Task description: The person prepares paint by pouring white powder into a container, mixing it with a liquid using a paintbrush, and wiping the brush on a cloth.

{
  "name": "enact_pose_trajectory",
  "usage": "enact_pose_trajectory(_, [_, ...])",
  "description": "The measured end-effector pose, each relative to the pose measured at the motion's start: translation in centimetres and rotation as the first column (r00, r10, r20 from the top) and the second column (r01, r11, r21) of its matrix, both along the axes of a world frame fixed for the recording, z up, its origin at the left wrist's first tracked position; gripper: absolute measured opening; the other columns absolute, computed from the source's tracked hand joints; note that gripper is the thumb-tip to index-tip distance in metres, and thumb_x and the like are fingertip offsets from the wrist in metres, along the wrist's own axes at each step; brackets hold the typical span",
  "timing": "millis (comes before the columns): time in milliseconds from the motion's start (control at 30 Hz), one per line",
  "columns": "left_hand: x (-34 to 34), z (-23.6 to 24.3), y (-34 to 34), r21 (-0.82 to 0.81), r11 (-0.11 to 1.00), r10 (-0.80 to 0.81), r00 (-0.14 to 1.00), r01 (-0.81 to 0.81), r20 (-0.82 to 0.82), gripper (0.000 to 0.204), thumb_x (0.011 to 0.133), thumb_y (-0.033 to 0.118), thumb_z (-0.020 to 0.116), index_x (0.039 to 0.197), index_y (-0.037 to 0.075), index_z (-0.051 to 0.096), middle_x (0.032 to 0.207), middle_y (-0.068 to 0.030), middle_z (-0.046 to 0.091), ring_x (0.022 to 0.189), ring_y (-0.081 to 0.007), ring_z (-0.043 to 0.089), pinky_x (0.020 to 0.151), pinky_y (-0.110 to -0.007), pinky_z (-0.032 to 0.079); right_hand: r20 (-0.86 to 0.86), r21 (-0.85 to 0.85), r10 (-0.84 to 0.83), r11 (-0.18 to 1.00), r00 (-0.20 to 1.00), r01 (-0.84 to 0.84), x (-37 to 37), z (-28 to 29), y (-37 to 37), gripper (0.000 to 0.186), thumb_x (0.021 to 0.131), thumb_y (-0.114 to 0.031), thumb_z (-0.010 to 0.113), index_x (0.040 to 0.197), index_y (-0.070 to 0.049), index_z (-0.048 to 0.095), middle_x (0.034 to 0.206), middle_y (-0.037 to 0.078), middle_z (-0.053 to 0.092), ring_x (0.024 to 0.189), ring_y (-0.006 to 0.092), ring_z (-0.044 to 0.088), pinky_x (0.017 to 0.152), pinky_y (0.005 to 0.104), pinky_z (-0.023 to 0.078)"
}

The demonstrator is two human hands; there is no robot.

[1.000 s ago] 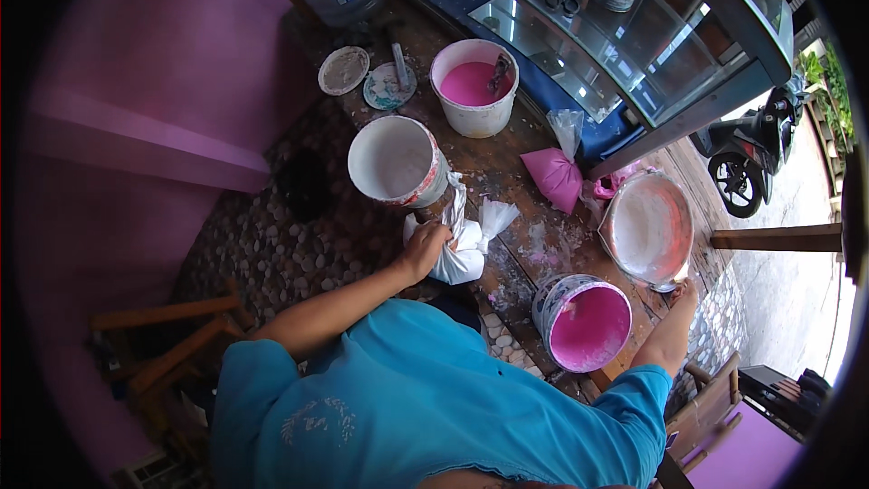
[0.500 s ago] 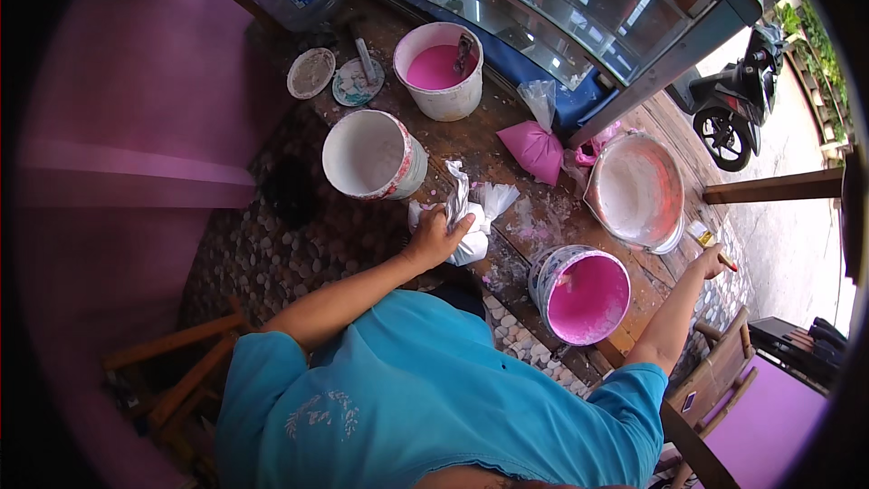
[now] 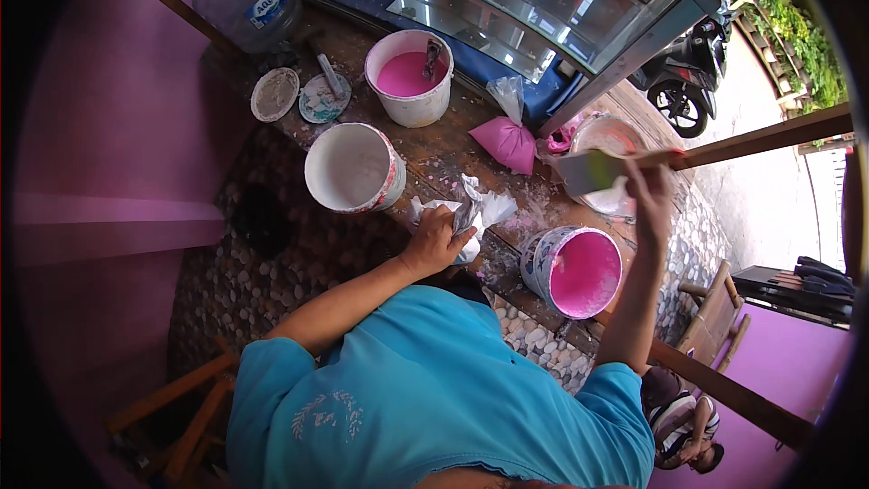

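Note:
A white crumpled plastic bag is in the grip of my left hand, over the front edge of the wooden table. Its white contents are partly covered by my fingers. My right hand is raised and closed round the handle of a wide paintbrush. The brush is blurred by motion, its pale bristles pointing left over the white-and-red bucket. Between my hands stands a bucket with pink paint inside. An emptied-looking white bucket is left of my left hand.
A white bucket holds pink paint and a stick-like tool. A tied bag of pink paint leans near the glass case. Two lids and a water jug are at far left. Another person is at lower right.
My right hand has lifted the paintbrush from beside the table and swung it up and left over the white-and-red bucket. My left hand stays on the bag. The view has shifted.

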State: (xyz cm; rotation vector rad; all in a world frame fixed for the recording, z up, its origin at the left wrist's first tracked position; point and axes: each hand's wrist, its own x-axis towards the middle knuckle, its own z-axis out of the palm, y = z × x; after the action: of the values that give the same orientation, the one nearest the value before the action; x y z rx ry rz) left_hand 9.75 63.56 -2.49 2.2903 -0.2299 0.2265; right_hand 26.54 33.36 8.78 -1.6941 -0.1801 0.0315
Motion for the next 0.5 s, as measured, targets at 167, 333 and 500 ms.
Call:
enact_pose_trajectory(167, [1.0,-0.1,0.6,-0.031,0.99,-0.14,0.99,0.14,0.015,0.025,0.09,0.027,0.058,0.101,0.004,0.059,0.093,-0.0141,0.055,0.089,-0.0326,0.051,0.081,-0.044,0.038,-0.081,0.011,0.326,0.945,0.942,-0.326,1.1,-5.7,10.8,0.024,0.091,-0.019,0.063,0.107,-0.002,0.057,0.093,0.002,0.061,0.081,0.0084,0.056,0.071,0.0247,0.046])
enact_pose_trajectory(333, [0.5,-0.7,1.8,-0.063,0.995,-0.082,0.997,0.083,0.013,0.025,0.091,0.027,0.057,0.102,0.005,0.06,0.092,-0.0131,0.056,0.09,-0.0323,0.052,0.083,-0.044,0.037,-0.279,0.145,0.419,0.908,0.864,-0.393,2.4,-5.9,14.6,0.026,0.091,-0.023,0.063,0.107,-0.003,0.058,0.09,0.0,0.059,0.081,0.0064,0.052,0.072,0.0235,0.043])
enact_pose_trajectory(500, [0.3,-0.8,3.0,-0.147,0.987,-0.065,0.998,0.064,-0.007,0.023,0.092,0.027,0.056,0.099,0.006,0.06,0.088,-0.0127,0.056,0.086,-0.0326,0.053,0.081,-0.044,0.037,-0.312,0.131,0.439,0.898,0.843,-0.419,2.9,-2.8,16.5,0.027,0.091,-0.025,0.063,0.107,-0.004,0.058,0.087,-0.002,0.058,0.074,0.0063,0.047,0.067,0.0222,0.039])
